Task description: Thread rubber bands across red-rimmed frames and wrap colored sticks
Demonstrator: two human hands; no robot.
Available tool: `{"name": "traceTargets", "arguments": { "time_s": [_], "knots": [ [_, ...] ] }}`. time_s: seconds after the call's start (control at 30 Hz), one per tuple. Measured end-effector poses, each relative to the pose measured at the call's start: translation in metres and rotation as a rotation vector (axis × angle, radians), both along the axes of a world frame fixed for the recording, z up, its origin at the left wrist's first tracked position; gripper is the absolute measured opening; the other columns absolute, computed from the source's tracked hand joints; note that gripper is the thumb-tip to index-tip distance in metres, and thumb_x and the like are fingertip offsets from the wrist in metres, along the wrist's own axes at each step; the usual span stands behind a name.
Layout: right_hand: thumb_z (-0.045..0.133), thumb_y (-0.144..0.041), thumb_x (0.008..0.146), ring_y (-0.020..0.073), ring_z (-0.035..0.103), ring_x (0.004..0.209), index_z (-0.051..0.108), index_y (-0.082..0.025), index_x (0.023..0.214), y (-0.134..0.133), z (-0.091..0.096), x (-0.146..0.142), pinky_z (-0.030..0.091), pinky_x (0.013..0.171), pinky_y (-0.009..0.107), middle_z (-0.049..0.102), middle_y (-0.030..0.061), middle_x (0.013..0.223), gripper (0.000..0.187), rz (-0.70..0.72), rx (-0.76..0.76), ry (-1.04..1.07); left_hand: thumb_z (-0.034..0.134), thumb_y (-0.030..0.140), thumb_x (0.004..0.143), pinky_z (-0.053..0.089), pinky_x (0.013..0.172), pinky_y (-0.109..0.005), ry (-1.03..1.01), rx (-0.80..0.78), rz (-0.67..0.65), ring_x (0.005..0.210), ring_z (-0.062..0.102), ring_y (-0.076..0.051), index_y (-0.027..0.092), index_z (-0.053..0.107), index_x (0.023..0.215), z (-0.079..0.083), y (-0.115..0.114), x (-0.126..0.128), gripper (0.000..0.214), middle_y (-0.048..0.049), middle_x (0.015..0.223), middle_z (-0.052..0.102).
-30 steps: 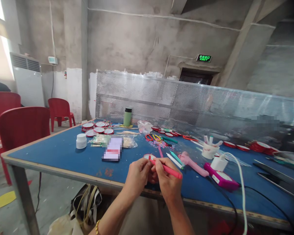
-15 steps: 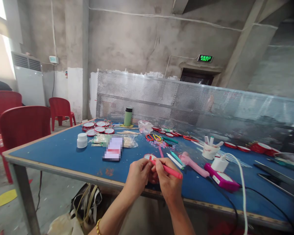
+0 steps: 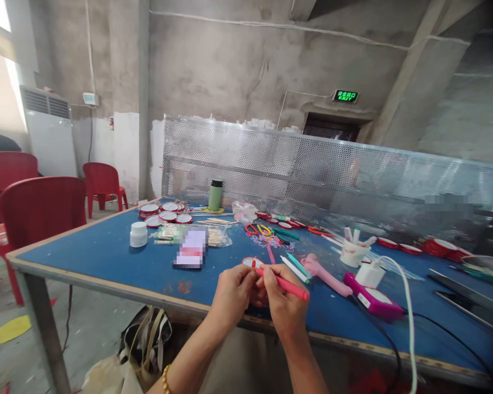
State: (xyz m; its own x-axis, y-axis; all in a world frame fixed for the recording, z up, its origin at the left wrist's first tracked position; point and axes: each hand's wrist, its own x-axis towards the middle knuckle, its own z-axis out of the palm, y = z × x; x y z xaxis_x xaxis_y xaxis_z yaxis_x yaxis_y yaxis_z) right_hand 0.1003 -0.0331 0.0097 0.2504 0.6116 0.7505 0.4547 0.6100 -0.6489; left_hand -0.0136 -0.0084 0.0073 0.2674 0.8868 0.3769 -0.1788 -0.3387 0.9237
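Note:
My right hand (image 3: 288,306) is closed around a red marker pen (image 3: 291,288), whose tip points left. The pen tip is over the white face of a small round red-rimmed disc (image 3: 250,262), at the table's front edge. My left hand (image 3: 233,293) is pinched closed at the disc's near side, and its fingers hide part of the rim. Just beyond my right hand lie a white marker pen (image 3: 294,270), a teal marker pen (image 3: 298,264) and a pink glue gun (image 3: 324,276).
A phone (image 3: 191,249), a white jar (image 3: 138,235) and a green bottle (image 3: 216,195) stand or lie at the left. More red-rimmed discs (image 3: 167,216) are piled at the back. A cup of pens (image 3: 352,254) and a magenta power strip (image 3: 373,298) with cables are at the right.
The view has shifted very slightly. The red marker pen's tip has moved a little over the disc; both hands keep their grip in nearly the same place.

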Motion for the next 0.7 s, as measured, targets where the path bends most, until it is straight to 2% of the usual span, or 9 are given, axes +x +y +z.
{"name": "traceTargets", "arguments": {
  "time_s": [0.3, 0.5, 0.7],
  "knots": [
    [0.058, -0.037, 0.093, 0.0124, 0.056, 0.047, 0.063, -0.019, 0.074, 0.0023, -0.0023, 0.0021, 0.047, 0.043, 0.021, 0.064, -0.0007, 0.060, 0.027, 0.004, -0.017, -0.010, 0.053, 0.047, 0.086, 0.052, 0.047, -0.026, 0.027, 0.002, 0.000, 0.048, 0.061, -0.016, 0.019, 0.055, 0.066, -0.0043, 0.0042, 0.0015, 0.035, -0.0002, 0.058, 0.059],
    [0.059, -0.037, 0.093, 0.0115, 0.054, 0.045, 0.063, -0.019, 0.073, 0.0013, -0.0035, 0.0023, 0.046, 0.043, 0.021, 0.062, -0.0008, 0.061, 0.028, 0.015, -0.024, 0.013, 0.055, 0.050, 0.083, 0.055, 0.047, -0.027, -0.024, -0.070, -0.044, 0.046, 0.062, -0.016, 0.018, 0.056, 0.069, -0.0051, 0.0046, 0.0041, 0.035, 0.0013, 0.056, 0.058],
    [0.058, -0.035, 0.094, 0.0108, 0.054, 0.046, 0.063, -0.019, 0.072, -0.0018, -0.0012, -0.0006, 0.046, 0.045, 0.020, 0.062, -0.0020, 0.058, 0.027, 0.022, 0.015, 0.037, 0.055, 0.051, 0.081, 0.054, 0.046, -0.025, -0.020, -0.062, -0.038, 0.043, 0.059, -0.014, 0.018, 0.056, 0.066, -0.0002, 0.0011, 0.0017, 0.037, 0.0032, 0.050, 0.055]
  ]
}}
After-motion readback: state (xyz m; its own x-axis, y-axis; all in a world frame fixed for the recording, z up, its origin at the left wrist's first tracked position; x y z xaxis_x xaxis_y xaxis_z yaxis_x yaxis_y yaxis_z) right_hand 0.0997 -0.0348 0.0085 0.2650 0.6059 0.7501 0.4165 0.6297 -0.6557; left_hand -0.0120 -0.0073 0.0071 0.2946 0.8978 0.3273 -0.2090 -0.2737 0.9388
